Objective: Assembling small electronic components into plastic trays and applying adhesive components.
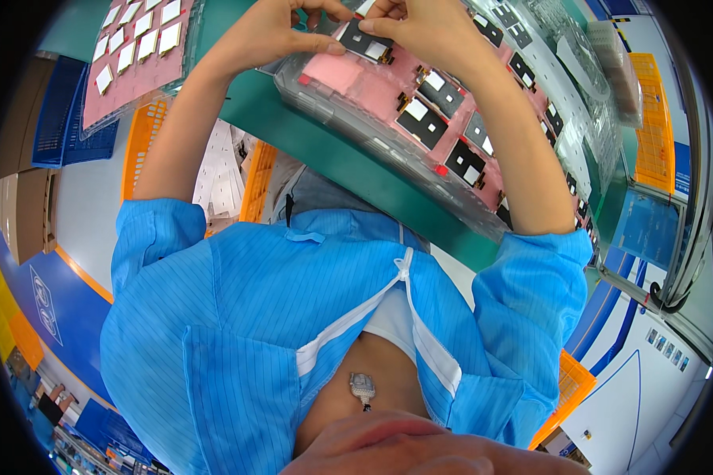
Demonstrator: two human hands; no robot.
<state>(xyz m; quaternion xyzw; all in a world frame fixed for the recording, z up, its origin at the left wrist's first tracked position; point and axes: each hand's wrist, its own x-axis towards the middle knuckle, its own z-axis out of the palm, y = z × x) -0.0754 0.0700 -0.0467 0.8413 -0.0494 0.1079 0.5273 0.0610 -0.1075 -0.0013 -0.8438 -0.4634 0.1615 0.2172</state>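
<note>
At the far edge of the view, my left hand [297, 30] and my right hand [416, 25] are closed on a thin black display panel [366, 41] with a short ribbon-like tail. My left thumb presses its left end, while the right thumb and fingers pinch near its upper right. A small white piece [364, 7] shows between the hands. Beneath lies a clear plastic tray [313, 99] with pink lining [341, 75]. Several more black panels bearing white squares rest in it, among them a panel [422, 123] and another panel [465, 161].
The green tabletop [325, 142] carries the tray. At the far left, a pink sheet [139, 75] holds several white squares. Blue baskets [59, 111] and an orange crate [142, 131] stand left. Stacked clear trays [610, 71] and an orange basket [652, 119] are right.
</note>
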